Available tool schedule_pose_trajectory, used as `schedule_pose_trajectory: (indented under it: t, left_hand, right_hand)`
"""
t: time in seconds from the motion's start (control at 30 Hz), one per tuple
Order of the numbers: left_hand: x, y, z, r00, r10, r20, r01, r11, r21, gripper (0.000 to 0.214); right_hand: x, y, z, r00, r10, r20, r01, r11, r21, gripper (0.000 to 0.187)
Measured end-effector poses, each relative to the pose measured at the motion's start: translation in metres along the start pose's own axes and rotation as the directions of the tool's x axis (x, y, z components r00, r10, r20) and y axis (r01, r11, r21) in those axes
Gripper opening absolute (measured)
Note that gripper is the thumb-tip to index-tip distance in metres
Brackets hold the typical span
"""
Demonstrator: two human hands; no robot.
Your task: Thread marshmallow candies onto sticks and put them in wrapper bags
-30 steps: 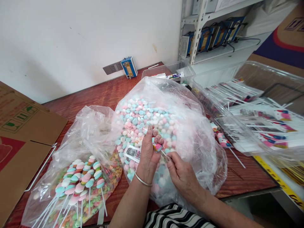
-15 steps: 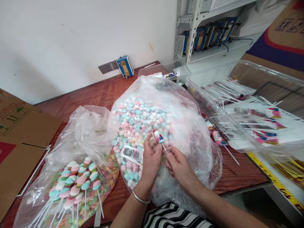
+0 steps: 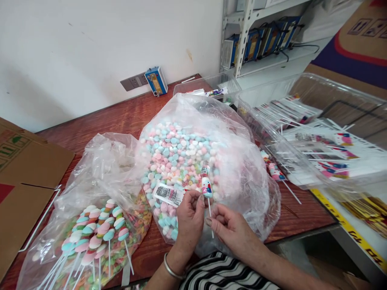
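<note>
A marshmallow lollipop in a printed clear wrapper [image 3: 207, 187] stands nearly upright above the big bag of candy. My left hand [image 3: 191, 215] is closed at the lower end of the wrapper, thumb and fingers pinching it. Lower down, my right hand [image 3: 232, 229] has its thumb and fingers closed on the white stick [image 3: 211, 215]. A flat printed wrapper [image 3: 167, 194] lies on the candy just left of my left hand. Pink, blue and white candies [image 3: 173, 151] fill the large clear plastic bag [image 3: 242, 161] behind both hands.
Unwrapped candy skewers [image 3: 95, 229] lie on a second bag at the left. A clear bin [image 3: 272, 151] of wrappers and sticks stands right; wrapped lollipops [image 3: 273, 167] lie beside it. Cardboard boxes [image 3: 33, 161] flank the table. A blue device [image 3: 156, 81] stands by the wall.
The lollipop has turned more upright, and more of its stick shows below the wrapper. Both my hands sit slightly lower, the right one farther down the stick.
</note>
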State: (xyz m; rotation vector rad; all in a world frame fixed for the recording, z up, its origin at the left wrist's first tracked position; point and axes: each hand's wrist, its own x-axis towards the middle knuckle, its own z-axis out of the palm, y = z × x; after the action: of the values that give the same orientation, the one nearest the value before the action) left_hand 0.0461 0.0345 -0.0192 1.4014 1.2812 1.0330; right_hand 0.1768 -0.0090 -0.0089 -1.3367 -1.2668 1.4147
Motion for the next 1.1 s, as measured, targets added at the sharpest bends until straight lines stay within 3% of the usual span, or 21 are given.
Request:
schedule_pose_trajectory:
  t: [0.07,0.13,0.23,0.37,0.47,0.63,0.9,1.1]
  left_hand:
    - [-0.008,-0.001,0.0,0.999,-0.039,0.019,0.041,0.996,-0.083,0.011]
    - [-0.013,0.001,-0.001,0.998,-0.06,0.033,0.063,0.992,-0.105,0.012]
    - [-0.017,0.004,-0.002,0.997,-0.072,0.036,0.075,0.993,-0.086,0.012]
    - [-0.018,0.006,-0.002,0.995,0.048,0.082,-0.054,0.996,0.069,0.008]
    - [-0.018,0.006,-0.003,0.981,0.149,0.121,-0.171,0.965,0.197,0.007]
    - [-0.02,0.0,-0.006,0.955,0.239,0.177,-0.285,0.907,0.311,0.009]
    - [-0.019,-0.01,-0.011,0.91,0.304,0.28,-0.403,0.807,0.432,0.013]
    - [-0.018,-0.012,-0.013,0.897,0.325,0.298,-0.432,0.783,0.447,0.014]
  right_hand:
    - [-0.006,-0.003,-0.005,0.997,-0.072,-0.026,0.069,0.993,-0.097,0.025]
    - [-0.01,-0.005,-0.01,0.977,-0.169,-0.126,0.136,0.962,-0.239,0.019]
    - [-0.011,-0.004,-0.017,0.904,-0.351,-0.245,0.213,0.866,-0.453,0.014]
    - [-0.006,0.001,-0.019,0.809,-0.553,-0.199,0.292,0.671,-0.681,0.018]
    - [-0.004,0.003,-0.019,0.776,-0.618,-0.127,0.296,0.535,-0.791,0.018]
    - [-0.003,0.008,-0.022,0.787,-0.612,-0.083,0.26,0.45,-0.854,0.025]
    - [-0.001,0.023,-0.024,0.851,-0.525,-0.018,0.289,0.495,-0.819,0.026]
    - [0.002,0.028,-0.023,0.855,-0.519,0.004,0.272,0.441,-0.856,0.025]
